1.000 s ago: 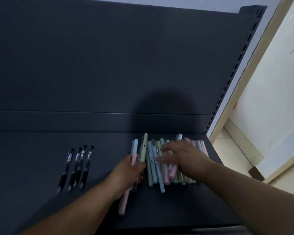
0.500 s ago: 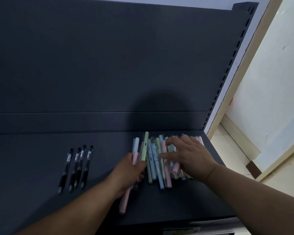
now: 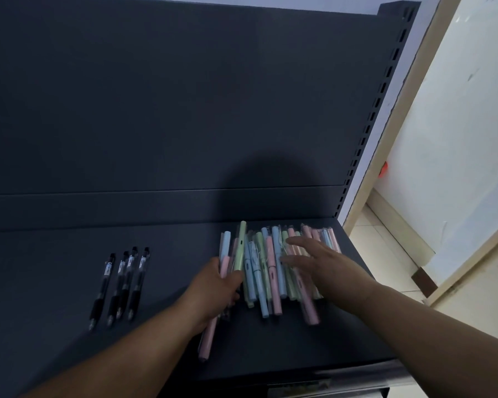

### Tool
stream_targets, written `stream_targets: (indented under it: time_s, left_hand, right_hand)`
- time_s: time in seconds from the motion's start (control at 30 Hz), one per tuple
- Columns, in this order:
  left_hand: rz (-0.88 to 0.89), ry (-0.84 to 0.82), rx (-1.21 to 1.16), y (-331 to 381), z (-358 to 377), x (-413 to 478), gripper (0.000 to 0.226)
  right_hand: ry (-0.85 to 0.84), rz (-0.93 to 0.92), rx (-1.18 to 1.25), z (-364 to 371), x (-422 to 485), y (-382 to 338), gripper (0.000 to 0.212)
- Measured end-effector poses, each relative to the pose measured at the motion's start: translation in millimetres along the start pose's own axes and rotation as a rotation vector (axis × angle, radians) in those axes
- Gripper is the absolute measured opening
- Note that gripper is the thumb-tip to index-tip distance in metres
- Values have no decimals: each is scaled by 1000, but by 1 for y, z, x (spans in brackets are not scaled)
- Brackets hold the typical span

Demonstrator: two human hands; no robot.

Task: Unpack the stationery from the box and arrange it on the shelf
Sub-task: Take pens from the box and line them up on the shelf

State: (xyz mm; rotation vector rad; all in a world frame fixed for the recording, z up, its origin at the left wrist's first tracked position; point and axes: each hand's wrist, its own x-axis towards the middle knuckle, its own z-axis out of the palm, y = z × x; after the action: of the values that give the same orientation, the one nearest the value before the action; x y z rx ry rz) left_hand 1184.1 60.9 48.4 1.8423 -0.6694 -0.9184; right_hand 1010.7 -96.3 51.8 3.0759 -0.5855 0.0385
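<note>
A heap of pastel pens [image 3: 270,268] in pink, blue and green, most in clear sleeves, lies on the right part of the dark shelf [image 3: 55,282]. My left hand [image 3: 213,291] grips a few of them, a pink, a blue and a green one, at the heap's left edge. Over the heap's right half my right hand [image 3: 325,262] lies flat, its fingers spread and straight on the pens. The box is not in view.
Several black pens [image 3: 121,282] lie in a neat row on the shelf's left part. A dark back panel [image 3: 184,96] rises behind, with a slotted upright [image 3: 377,110] at the right. Beyond the shelf's right end are a tiled floor and a white wall.
My right hand has straightened its fingers and slid right across the heap, spreading the pens. My left hand has kept its grip in the same place.
</note>
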Motion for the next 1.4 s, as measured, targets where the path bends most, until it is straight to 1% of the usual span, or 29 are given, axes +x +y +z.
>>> stream_targets:
  time_s: [0.07,0.13,0.17,0.2,0.23,0.27,0.3,0.33,0.37,0.4,0.53,0.63,0.8,0.97,1.07,1.1,1.13,1.23,1.27,1.33,1.4]
  left_hand:
    - [2,0,10,0,1,1,5]
    - [6,5,18,0,2,1,5]
    - [8,6,18,0,2,1,5]
    - [10,5,17,0,3,1,5]
    - [12,3,17,0,3,1,4]
    - [15,3,19,1,3,1,4]
    - [17,4,21,1,3,1,4]
    - [20,6,23,1,3,1,4]
    - [23,7,25,1,3,1,4]
    - [25,7,26,2,3,1,5]
    - [24,6,45,2,3,1,9]
    - [11,5,63,1,2,3,13]
    - [-2,-13,58,0,0,3,13]
    - [4,-17,37,1,-2,2,14]
    - [19,-8,8,1,-6,1,14]
    - [28,5,-5,1,-7,1,14]
    - [43,22,-16,1,-9,1,15]
    - [109,47,-39,7,-13,0,17]
    - [132,31,-41,11,-13,-1,19]
    - [179,-22,-5,18,-12,-3,23]
    - [207,-102,60,23,-9,-7,29]
  right_hand:
    - [-4,66,83,1,-3,3,67]
    - [35,135,229,3,-7,2,49]
    - [44,150,302,5,-10,1,44]
    - [23,141,346,6,-13,0,46]
    - [-38,123,362,6,-17,-2,60]
    - [-119,104,347,8,-22,-4,83]
    - [-191,84,298,8,-26,-7,104]
    - [-231,59,241,9,-29,-9,119]
    - [-240,39,190,10,-32,-11,126]
    - [-228,27,148,12,-32,-11,128]
    - [-151,60,75,18,-19,-7,115]
    - [-92,119,117,13,-8,-8,104]
    - [-129,41,147,15,-9,-24,102]
    - [-97,118,144,17,1,-25,84]
    - [-88,128,182,11,1,-31,92]
    - [-67,152,219,8,1,-34,88]
    - [-18,189,280,5,2,-38,79]
    - [261,357,564,-5,15,-50,45]
    - [318,429,673,-10,21,-54,37]
    - [334,559,944,-20,32,-60,27]
    - [278,645,1266,-27,40,-60,24]
